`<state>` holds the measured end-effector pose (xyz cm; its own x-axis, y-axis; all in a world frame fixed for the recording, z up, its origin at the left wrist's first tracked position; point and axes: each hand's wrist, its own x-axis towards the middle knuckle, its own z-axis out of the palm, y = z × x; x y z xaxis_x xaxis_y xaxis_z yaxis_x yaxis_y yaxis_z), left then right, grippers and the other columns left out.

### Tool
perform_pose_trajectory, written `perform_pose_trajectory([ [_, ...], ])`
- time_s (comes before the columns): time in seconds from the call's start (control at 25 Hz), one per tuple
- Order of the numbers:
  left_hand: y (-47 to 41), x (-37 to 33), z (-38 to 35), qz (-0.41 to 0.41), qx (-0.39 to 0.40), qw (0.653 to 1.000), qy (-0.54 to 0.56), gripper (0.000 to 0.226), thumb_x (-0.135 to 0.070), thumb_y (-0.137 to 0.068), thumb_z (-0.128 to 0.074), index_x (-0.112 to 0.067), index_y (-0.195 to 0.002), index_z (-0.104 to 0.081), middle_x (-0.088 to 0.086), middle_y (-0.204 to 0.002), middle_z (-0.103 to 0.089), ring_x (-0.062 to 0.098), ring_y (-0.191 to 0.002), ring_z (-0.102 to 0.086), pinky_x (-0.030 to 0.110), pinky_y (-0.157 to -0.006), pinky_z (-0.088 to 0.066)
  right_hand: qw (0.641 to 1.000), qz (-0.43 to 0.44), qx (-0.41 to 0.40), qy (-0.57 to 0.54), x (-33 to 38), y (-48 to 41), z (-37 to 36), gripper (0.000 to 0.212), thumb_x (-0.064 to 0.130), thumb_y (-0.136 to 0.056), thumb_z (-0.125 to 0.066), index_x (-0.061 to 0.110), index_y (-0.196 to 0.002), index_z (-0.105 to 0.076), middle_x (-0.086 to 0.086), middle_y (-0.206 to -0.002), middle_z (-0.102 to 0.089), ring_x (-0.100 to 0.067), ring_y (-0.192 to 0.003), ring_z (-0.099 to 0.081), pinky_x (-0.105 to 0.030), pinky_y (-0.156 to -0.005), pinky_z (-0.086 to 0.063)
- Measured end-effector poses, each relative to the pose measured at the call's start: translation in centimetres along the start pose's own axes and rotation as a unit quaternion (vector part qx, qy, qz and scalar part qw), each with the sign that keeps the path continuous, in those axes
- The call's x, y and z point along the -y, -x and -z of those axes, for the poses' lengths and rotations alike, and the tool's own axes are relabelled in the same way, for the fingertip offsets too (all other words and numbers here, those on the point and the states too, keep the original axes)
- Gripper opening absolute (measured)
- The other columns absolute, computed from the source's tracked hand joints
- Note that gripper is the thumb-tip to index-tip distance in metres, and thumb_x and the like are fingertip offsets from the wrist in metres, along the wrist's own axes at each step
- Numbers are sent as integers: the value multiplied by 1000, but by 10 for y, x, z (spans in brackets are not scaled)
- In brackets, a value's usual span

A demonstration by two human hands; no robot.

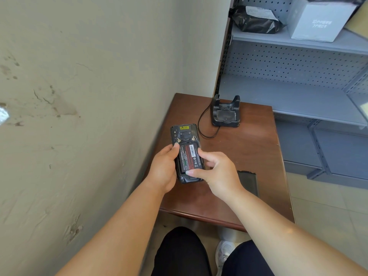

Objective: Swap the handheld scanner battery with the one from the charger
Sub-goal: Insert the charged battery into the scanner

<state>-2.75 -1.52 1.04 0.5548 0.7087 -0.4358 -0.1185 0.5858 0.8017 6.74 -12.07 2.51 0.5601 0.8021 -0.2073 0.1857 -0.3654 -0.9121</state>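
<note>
My left hand point(163, 168) grips the black handheld scanner point(185, 134) from its left side, back face up, above the brown table point(249, 148). A black and red battery point(190, 157) lies in the scanner's open back bay. My right hand point(217, 172) pinches that battery, thumb at its lower end and forefinger on its right edge. A flat black cover or battery point(249, 182) lies on the table just right of my right hand, partly hidden by my wrist. The black charger cradle point(226, 112) stands at the table's far side with its cable point(205, 124) looping left.
A stained wall point(79, 96) runs close along the left. Grey metal shelving point(298, 92) stands behind and right of the table, with a black bag point(256, 20) and a white box point(318, 18) on an upper shelf. My knees and a shoe point(225, 253) are below the table's near edge.
</note>
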Motion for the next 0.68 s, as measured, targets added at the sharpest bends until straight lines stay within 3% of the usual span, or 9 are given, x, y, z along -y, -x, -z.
perform_pose_trajectory([
  [0.08,1,0,1,-6,21,1000,-17,22,-11,-95,-50,-6,-113,-61,13,-100,-70,26,-87,-68,40,-79,-56,999,-13,13,-43,-2,-1,0,71,18,-67,-83,20,-131,-53,0,-119,-66,-12,-96,-66,-22,-84,-52],
  [0.24,1,3,3,-19,23,998,-48,23,2,-91,-52,-6,-111,-60,11,-100,-70,27,-90,-67,40,-82,-55,997,-15,32,-71,-4,0,0,67,12,-72,-79,18,-132,-52,6,-107,-67,-10,-91,-68,-9,-74,-51],
  [0.4,1,3,2,-25,20,998,-50,21,4,-91,-51,-9,-104,-61,9,-98,-70,24,-87,-67,38,-83,-55,998,-33,8,-54,-8,-3,0,54,16,-79,-73,19,-130,-55,-6,-115,-69,-15,-92,-66,-7,-67,-48],
  [0.6,0,7,1,-27,11,998,-47,22,6,-90,-52,-11,-100,-61,7,-96,-70,23,-85,-67,39,-82,-55,998,-31,-28,-51,-13,-6,0,49,13,-75,-76,24,-122,-62,3,-109,-65,-21,-93,-66,-37,-85,-55],
  [0.68,1,10,2,-24,5,998,-55,22,6,-89,-53,-12,-99,-61,7,-95,-70,24,-86,-67,40,-82,-54,998,-26,-26,-58,-17,-5,-1,50,11,-74,-77,34,-116,-63,4,-107,-66,-21,-97,-66,-44,-87,-56],
])
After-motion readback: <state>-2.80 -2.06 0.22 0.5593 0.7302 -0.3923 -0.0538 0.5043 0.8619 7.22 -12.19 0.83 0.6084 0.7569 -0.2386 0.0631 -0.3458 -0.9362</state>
